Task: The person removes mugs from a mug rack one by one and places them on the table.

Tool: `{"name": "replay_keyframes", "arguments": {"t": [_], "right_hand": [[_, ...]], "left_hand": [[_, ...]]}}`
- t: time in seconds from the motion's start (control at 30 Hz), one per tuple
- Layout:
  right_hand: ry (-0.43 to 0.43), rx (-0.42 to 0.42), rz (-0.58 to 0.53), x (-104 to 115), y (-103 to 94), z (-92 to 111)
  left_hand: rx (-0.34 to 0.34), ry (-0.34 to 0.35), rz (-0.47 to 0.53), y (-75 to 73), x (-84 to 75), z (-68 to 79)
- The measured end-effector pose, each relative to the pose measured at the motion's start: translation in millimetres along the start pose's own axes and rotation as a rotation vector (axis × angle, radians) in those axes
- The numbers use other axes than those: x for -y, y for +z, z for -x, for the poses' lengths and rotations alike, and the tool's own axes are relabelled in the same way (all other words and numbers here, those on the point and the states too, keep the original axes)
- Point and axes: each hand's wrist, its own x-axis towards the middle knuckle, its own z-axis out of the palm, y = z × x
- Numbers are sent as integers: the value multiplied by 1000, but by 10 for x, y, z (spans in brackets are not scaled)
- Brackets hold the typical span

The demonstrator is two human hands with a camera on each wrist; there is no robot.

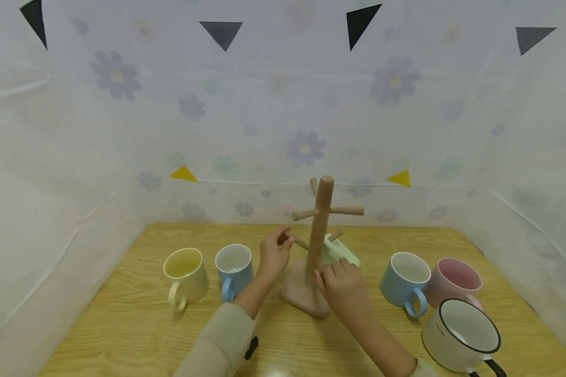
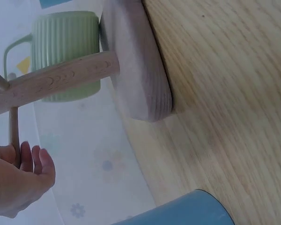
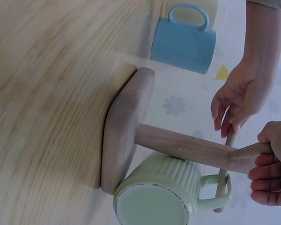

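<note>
A wooden mug tree [image 1: 319, 230] stands mid-table with pegs at two heights. From a lower rear peg hangs a pale green ribbed mug [image 3: 154, 197] by its handle; the post and my right hand partly cover it in the head view. My left hand [image 1: 274, 255] pinches the end of the lower left peg [image 2: 14, 126] between thumb and fingers. At the front, my right hand [image 3: 277, 164] holds the tip of another lower peg [image 3: 250, 151], fingers curled round it. Its hold is mostly hidden in the head view.
Left of the tree stand a yellow mug [image 1: 193, 283] and a blue mug [image 1: 242, 277]. To the right are another blue mug [image 1: 396, 285], a pink mug [image 1: 441, 290] and a white black-rimmed enamel mug [image 1: 441, 340]. A patterned curtain [image 1: 245, 115] hangs behind the table.
</note>
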Motion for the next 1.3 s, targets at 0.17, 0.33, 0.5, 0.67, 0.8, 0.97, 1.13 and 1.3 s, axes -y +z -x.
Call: {"name": "replay_keyframes", "arguments": {"t": [0.17, 0.33, 0.5, 0.67, 0.8, 0.97, 1.13, 1.3], "right_hand": [[-26, -2, 53, 73, 32, -59], [-31, -6, 151, 147, 61, -105], [-27, -18, 197, 181, 102, -132], [-37, -44, 57, 105, 101, -110], [41, -55, -267, -83, 54, -44], [306, -73, -478, -373, 44, 114], [647, 88, -561, -595, 115, 259], [992, 553, -703, -731, 146, 284]], "left_hand": [[13, -46, -4, 15, 11, -72], [45, -109, 43, 29, -2, -118], [88, -180, 98, 20, -16, -161], [56, -56, 15, -14, 30, -89], [24, 107, -63, -38, 63, 74], [40, 313, -196, -81, 54, 311], [23, 668, -375, -88, 33, 468], [-97, 958, -648, -39, -8, 521]]}}
